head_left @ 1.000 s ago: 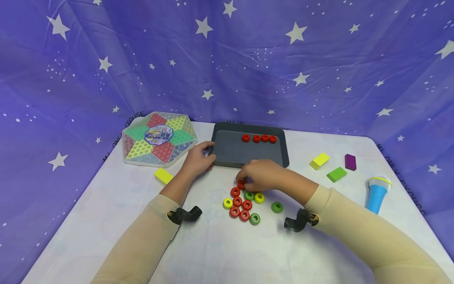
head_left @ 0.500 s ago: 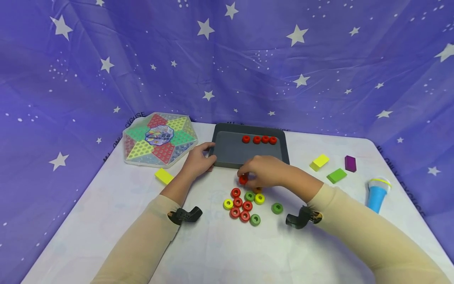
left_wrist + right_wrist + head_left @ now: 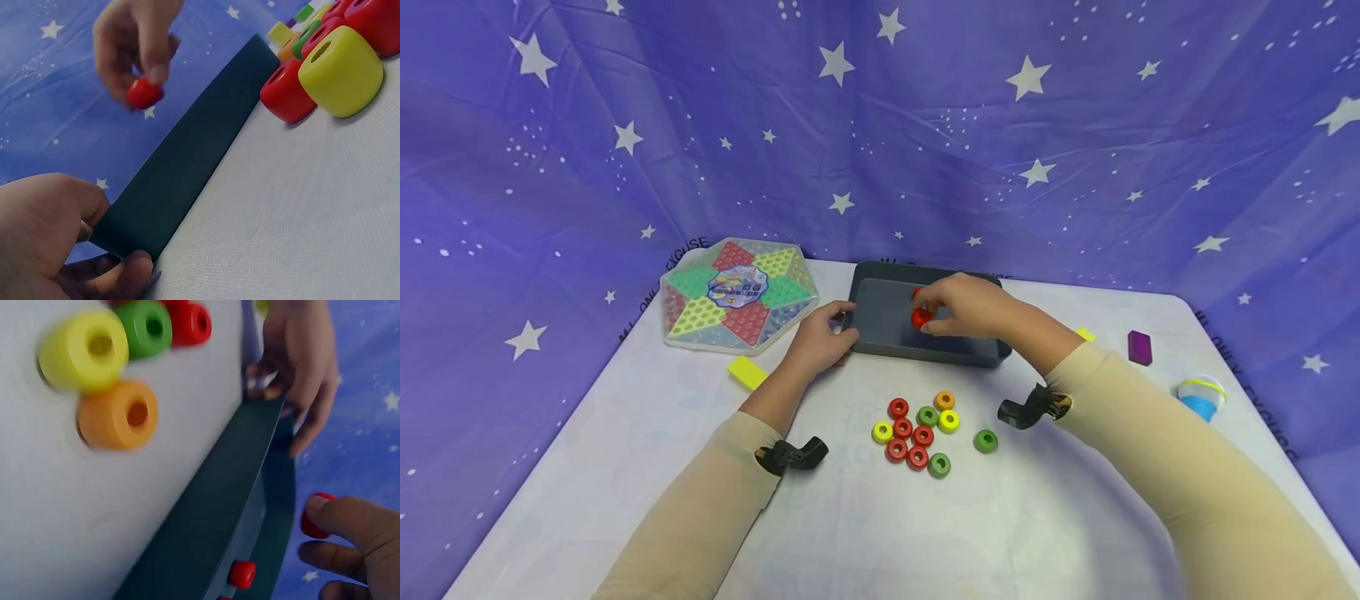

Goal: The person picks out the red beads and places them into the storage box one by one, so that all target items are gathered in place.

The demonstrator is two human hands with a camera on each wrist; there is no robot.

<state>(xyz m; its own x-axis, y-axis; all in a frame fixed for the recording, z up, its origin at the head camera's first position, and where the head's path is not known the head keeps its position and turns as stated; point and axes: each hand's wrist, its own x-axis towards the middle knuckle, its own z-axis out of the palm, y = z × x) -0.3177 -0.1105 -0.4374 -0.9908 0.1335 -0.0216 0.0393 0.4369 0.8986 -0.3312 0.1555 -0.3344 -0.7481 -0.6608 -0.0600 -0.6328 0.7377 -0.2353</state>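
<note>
My right hand point(image 3: 972, 307) pinches a red bead point(image 3: 920, 318) over the dark grey tray point(image 3: 880, 321). In the left wrist view that red bead point(image 3: 145, 94) sits between thumb and fingers, above the tray wall point(image 3: 181, 162). My left hand point(image 3: 822, 340) grips the tray's near left corner, its fingers point(image 3: 134, 272) bent around the wall. Inside the tray the right wrist view shows another red bead point(image 3: 242, 574); the right hand mostly hides the row there in the head view. Loose red, green, yellow and orange beads point(image 3: 922, 436) lie in front of the tray.
A hexagonal Chinese checkers box point(image 3: 741, 292) lies left of the tray. A yellow block point(image 3: 747, 372) is by the left forearm. On the right are a purple block point(image 3: 1139, 347) and a blue toy microphone point(image 3: 1201, 398), partly behind the right sleeve point(image 3: 1157, 475).
My right hand has lifted a red bead from the loose group and carried it forward over the tray. The orange bead it covered now shows. My left hand stays at the tray corner.
</note>
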